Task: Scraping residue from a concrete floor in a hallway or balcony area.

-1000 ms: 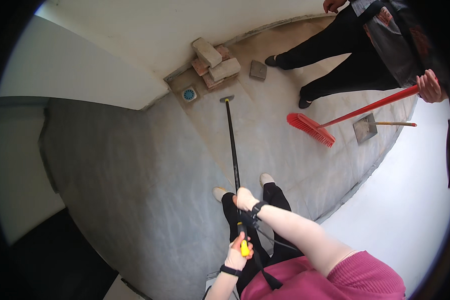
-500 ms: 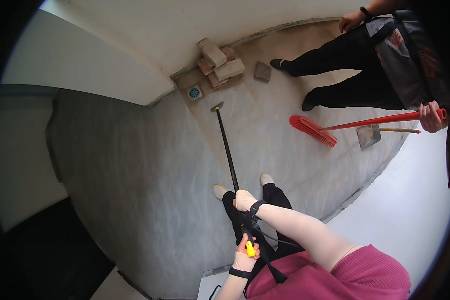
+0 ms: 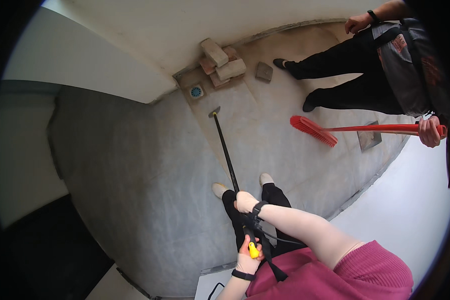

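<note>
Left hand (image 3: 246,256) and right hand (image 3: 246,201) curl round a long scraper (image 3: 225,150), blade (image 3: 213,112) seemingly touching the floor (image 3: 135,185)

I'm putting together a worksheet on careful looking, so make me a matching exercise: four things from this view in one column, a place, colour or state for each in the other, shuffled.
Things
1. long black pole
2. red broom
3. floor drain
4. pile of bricks

Descriptions
A. stacked near the wall
B. held in the co-worker's hand
C. round and blue
D. held in the wearer's right hand and left hand

Pairs: 1-D; 2-B; 3-C; 4-A
</note>
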The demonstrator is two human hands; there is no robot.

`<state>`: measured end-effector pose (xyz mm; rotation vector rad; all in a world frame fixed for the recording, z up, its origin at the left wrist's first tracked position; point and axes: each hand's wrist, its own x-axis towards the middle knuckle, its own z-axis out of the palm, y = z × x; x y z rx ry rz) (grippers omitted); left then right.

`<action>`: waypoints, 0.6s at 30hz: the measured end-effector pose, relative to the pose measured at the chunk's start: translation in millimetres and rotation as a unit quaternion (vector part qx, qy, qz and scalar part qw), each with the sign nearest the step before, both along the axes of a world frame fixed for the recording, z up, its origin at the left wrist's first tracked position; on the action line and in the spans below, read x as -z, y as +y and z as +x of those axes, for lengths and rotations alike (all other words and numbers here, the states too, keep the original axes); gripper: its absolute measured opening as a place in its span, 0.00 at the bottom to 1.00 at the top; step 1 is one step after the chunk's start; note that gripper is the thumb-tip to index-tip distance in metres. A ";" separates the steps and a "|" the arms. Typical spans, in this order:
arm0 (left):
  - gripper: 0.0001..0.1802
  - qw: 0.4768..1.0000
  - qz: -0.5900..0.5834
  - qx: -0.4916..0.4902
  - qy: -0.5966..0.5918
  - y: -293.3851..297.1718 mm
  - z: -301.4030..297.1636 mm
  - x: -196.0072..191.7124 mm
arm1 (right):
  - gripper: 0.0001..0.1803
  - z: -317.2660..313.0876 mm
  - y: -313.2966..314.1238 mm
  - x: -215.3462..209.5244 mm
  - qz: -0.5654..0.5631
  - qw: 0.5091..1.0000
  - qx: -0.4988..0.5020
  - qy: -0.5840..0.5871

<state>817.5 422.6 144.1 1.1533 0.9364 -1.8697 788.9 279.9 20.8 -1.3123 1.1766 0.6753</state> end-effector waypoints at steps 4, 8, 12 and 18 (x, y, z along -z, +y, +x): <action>0.21 0.997 0.030 -0.009 0.075 32.7 12.4 -28.2 | 0.27 -10.2 61.9 5.2 -0.065 0.994 0.083 -0.019; 0.21 0.997 0.020 -0.026 0.071 6.9 18.0 -27.3 | 0.18 12.2 29.7 28.1 0.033 0.953 0.300 -0.004; 0.21 0.999 0.003 -0.026 0.026 -30.4 16.6 0.6 | 0.13 22.3 -44.4 21.9 0.060 0.968 0.241 0.022; 0.21 0.993 0.021 -0.059 0.102 11.3 14.8 -27.9 | 0.18 6.3 15.3 -17.7 0.063 0.966 0.245 -0.052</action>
